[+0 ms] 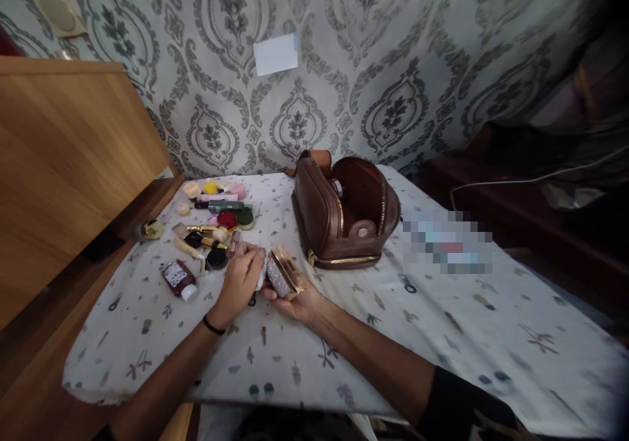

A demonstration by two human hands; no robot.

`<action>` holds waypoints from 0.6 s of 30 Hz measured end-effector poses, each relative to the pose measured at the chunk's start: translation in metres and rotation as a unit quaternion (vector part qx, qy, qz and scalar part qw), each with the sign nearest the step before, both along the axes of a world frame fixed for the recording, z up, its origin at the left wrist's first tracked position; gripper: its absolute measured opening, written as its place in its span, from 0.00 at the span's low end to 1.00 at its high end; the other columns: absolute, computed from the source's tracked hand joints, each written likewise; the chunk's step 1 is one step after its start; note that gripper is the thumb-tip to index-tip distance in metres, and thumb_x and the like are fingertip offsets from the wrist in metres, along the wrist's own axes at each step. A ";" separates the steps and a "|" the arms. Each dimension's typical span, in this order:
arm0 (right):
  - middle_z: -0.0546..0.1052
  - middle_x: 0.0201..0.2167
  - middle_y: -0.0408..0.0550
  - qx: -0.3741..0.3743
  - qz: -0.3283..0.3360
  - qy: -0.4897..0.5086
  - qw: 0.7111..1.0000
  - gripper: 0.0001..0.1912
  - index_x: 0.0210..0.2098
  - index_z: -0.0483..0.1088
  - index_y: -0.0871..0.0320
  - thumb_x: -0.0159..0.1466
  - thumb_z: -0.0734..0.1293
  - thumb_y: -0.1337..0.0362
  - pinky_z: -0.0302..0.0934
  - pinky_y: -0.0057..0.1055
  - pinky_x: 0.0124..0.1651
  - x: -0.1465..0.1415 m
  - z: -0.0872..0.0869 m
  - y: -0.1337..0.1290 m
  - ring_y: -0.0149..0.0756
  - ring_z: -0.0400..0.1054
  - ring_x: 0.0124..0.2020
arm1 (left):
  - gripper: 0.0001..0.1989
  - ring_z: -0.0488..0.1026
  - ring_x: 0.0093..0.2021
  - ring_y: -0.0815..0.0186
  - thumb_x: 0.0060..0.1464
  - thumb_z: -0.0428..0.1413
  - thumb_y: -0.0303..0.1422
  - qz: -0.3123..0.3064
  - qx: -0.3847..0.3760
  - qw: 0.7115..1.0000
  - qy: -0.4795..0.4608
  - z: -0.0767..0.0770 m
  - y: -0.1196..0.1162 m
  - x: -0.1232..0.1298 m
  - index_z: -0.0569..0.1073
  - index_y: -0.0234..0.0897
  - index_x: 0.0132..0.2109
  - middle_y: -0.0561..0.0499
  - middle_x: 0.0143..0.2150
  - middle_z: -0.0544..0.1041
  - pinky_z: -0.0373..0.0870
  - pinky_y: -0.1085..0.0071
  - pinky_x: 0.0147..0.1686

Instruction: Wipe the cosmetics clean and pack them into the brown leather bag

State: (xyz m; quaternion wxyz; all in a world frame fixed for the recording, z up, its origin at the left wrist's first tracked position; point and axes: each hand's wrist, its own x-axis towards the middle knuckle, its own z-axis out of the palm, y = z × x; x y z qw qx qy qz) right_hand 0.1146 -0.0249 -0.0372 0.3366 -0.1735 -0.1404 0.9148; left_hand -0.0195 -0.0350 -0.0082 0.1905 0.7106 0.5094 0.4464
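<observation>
My left hand (240, 280) is closed round something white, perhaps a cloth or wipe, most of it hidden by the fingers. Beside it, my right hand (297, 300) holds a glittery case with gold edges (284, 274), its palm turned up under the case. Beyond my right hand stands a brown leather bag (319, 211), unzipped, with a small item inside. To the left of my left hand lie a dark round jar (217, 258) and a dark red bottle with a white cap (177, 277).
Several cosmetics, including a red jar (227, 219) and a green tube (226, 206), cover the table's back left. A blurred-out item (447, 241) lies right of the bag. A wooden cabinet (73, 166) borders the left side.
</observation>
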 end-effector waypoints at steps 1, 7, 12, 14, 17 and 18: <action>0.73 0.18 0.44 -0.005 0.000 0.021 1.000 0.22 0.30 0.70 0.58 0.65 0.63 0.45 0.41 0.18 0.11 0.001 0.002 0.000 0.28 0.62 0.16 | 0.17 0.67 0.38 0.65 0.65 0.45 0.36 0.006 0.007 1.000 0.021 0.000 0.000 -0.001 0.69 0.37 0.31 0.51 0.33 0.67 0.64 0.66 0.42; 0.75 0.20 0.43 -0.043 0.012 0.046 0.998 0.21 0.32 0.70 0.57 0.65 0.62 0.45 0.41 0.17 0.12 0.006 0.017 -0.002 0.32 0.67 0.20 | 0.11 0.69 0.38 0.64 0.63 0.48 0.34 0.029 0.032 0.999 0.008 0.009 0.000 -0.001 0.75 0.36 0.39 0.51 0.35 0.70 0.66 0.67 0.39; 0.74 0.19 0.43 -0.016 -0.041 -0.017 0.999 0.24 0.30 0.70 0.57 0.67 0.59 0.44 0.44 0.20 0.13 0.003 0.018 -0.003 0.32 0.67 0.18 | 0.10 0.70 0.45 0.62 0.63 0.50 0.34 0.026 0.058 0.998 -0.025 0.023 -0.006 0.008 0.74 0.38 0.46 0.48 0.42 0.74 0.66 0.64 0.47; 0.73 0.18 0.41 -0.013 -0.064 -0.032 0.997 0.21 0.29 0.70 0.57 0.66 0.61 0.46 0.44 0.20 0.13 0.000 0.016 -0.003 0.30 0.66 0.17 | 0.10 0.70 0.45 0.62 0.63 0.50 0.33 0.017 0.072 0.997 -0.019 0.026 -0.009 0.010 0.75 0.39 0.47 0.48 0.42 0.74 0.67 0.64 0.47; 0.70 0.16 0.38 -0.008 -0.087 -0.054 0.995 0.20 0.27 0.69 0.57 0.65 0.64 0.48 0.43 0.20 0.14 -0.004 0.012 -0.001 0.27 0.62 0.15 | 0.10 0.70 0.44 0.63 0.63 0.51 0.31 0.000 0.102 0.995 0.015 0.028 -0.016 0.012 0.75 0.39 0.47 0.48 0.41 0.72 0.68 0.65 0.45; 0.69 0.15 0.37 -0.001 -0.089 -0.060 0.994 0.20 0.26 0.68 0.57 0.64 0.65 0.48 0.43 0.20 0.14 -0.004 0.011 0.000 0.26 0.61 0.15 | 0.10 0.70 0.43 0.63 0.64 0.51 0.31 -0.011 0.117 0.993 0.033 0.028 -0.019 0.012 0.75 0.40 0.48 0.48 0.41 0.71 0.69 0.66 0.45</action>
